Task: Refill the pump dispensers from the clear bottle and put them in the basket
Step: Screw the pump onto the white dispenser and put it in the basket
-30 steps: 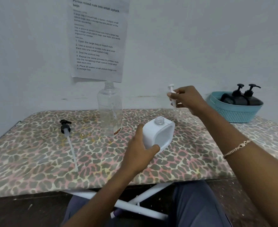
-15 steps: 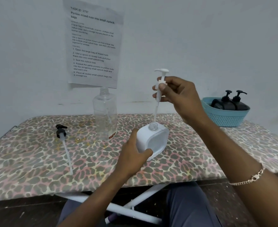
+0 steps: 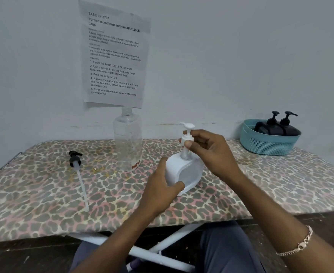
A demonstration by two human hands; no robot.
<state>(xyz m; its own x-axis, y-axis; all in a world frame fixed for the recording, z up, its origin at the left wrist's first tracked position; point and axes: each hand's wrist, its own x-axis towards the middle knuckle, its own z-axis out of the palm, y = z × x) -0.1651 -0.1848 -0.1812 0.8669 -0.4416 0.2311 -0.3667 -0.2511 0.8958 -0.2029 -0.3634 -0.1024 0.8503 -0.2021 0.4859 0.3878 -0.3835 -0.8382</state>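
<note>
A white dispenser bottle stands tilted on the table's middle, with my left hand gripping its near side. My right hand pinches the white pump head right above the bottle's neck, the tube down inside the bottle. The clear bottle stands uncapped behind and to the left, looking nearly empty. A turquoise basket at the back right holds two black pump dispensers.
A loose black pump head with a long tube lies on the left of the leopard-print table. A printed sheet hangs on the wall behind. My knees and a white table frame are below the near edge.
My right hand brought the white pump from the right over the bottle and lowered its tube into the neck. My left hand kept hold of the bottle.
</note>
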